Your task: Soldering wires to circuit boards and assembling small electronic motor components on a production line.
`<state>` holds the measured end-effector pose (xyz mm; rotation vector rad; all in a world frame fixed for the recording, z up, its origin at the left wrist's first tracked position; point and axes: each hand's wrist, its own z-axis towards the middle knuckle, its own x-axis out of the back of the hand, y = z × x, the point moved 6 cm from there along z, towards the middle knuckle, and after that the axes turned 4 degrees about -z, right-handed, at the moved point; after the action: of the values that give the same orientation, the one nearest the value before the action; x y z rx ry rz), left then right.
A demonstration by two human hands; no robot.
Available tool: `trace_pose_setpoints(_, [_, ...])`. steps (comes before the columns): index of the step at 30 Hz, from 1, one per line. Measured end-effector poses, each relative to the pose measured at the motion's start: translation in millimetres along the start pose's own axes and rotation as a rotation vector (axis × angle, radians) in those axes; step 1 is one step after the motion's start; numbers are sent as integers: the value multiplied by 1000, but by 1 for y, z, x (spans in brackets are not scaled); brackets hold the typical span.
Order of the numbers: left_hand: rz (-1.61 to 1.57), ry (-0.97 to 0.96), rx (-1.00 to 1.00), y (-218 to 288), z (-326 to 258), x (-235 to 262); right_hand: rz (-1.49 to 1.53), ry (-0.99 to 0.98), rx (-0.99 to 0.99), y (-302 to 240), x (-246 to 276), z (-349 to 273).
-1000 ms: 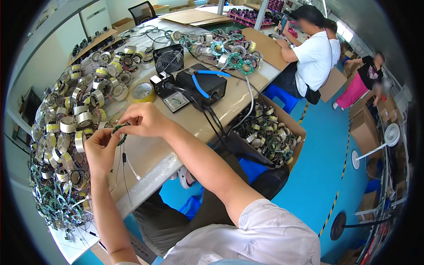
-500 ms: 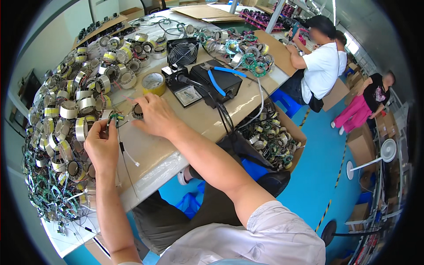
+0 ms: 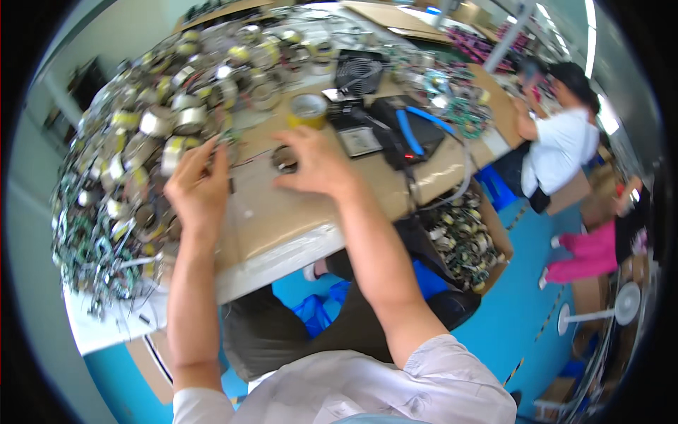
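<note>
Workbench (image 3: 296,226): coil (image 3: 284,158) beside right hand (image 3: 316,164)

Workbench, tan cardboard-covered top (image 3: 282,219): carries a heaped mass of yellow-taped wound wire coils (image 3: 127,162), one yellow tape roll (image 3: 308,109), a small black fan (image 3: 358,71), blue-handled pliers (image 3: 417,127), one dark ring coil (image 3: 284,159).

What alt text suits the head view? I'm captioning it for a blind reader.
A person's right hand rests on a small ring-shaped coil on a workbench, while the left hand reaches a heap of wound coils. A yellow tape roll stands behind.
</note>
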<state>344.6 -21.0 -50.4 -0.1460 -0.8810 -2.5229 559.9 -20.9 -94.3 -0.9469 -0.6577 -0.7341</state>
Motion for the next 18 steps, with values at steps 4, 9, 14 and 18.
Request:
trace_pose_setpoints(4, [-8,-25,17,1,-1,-4,99,-22,103,-5,6,-2])
trace_pose_setpoints(9, [31,-61,56,-6,-5,1,169,-102,129,-17,0,0])
trace_pose_setpoints(14, [23,-76,40,-2,-6,-9,385,-233,132,-15,3,-3])
trace_pose_setpoints(18, [32,-121,36,-6,-7,-9,431,-304,206,-12,-6,-4])
